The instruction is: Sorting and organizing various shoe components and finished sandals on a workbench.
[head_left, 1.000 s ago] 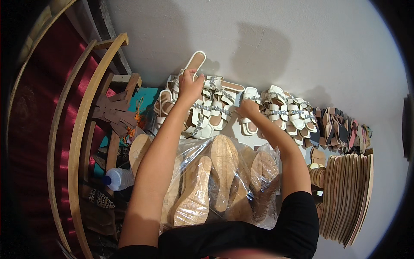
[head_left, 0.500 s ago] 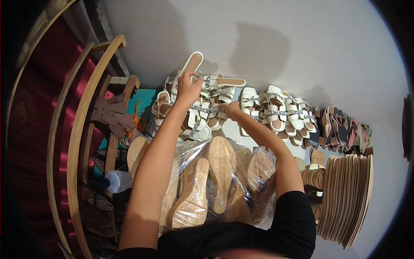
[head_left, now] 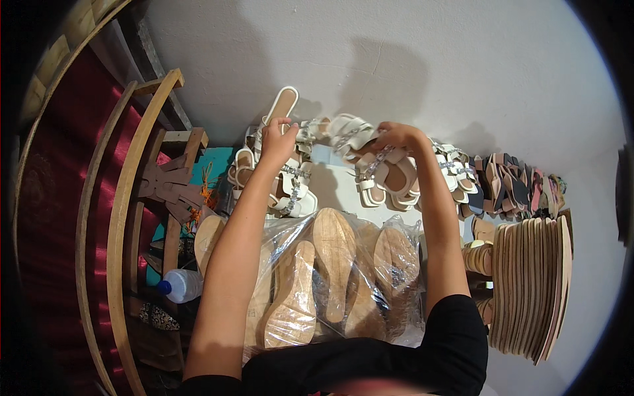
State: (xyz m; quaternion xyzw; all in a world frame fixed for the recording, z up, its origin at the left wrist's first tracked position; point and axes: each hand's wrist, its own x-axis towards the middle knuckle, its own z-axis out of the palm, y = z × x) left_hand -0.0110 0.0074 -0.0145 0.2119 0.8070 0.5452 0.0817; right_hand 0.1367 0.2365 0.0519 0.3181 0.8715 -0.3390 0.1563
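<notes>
Up against the pale wall, both hands work among a row of white sandals set on the floor. The left hand [head_left: 277, 142] pinches the strap of a white sandal [head_left: 281, 105] whose sole tips up against the wall, probably lifted so the strap can be reached. The right hand [head_left: 391, 137] is closed around another strapped sandal [head_left: 360, 135], holding it raised above the row, with a jewelled strap dangling under it. More white sandals [head_left: 290, 191] lie in a loose heap just beneath the left hand, likely lined along the wall's foot to keep pairs together. A clear plastic bag of cork soles [head_left: 330, 277] rests near the person's lap, between the forearms. Bare flat soles [head_left: 528, 284] stand stacked on edge at the floor's right side, and darker sandals [head_left: 508, 188] trail off behind them, too small to sort out. A plastic bottle [head_left: 179, 285] lies by the curved wooden frame [head_left: 125, 218] at the left. The right fingers are hidden behind the sandal.
</notes>
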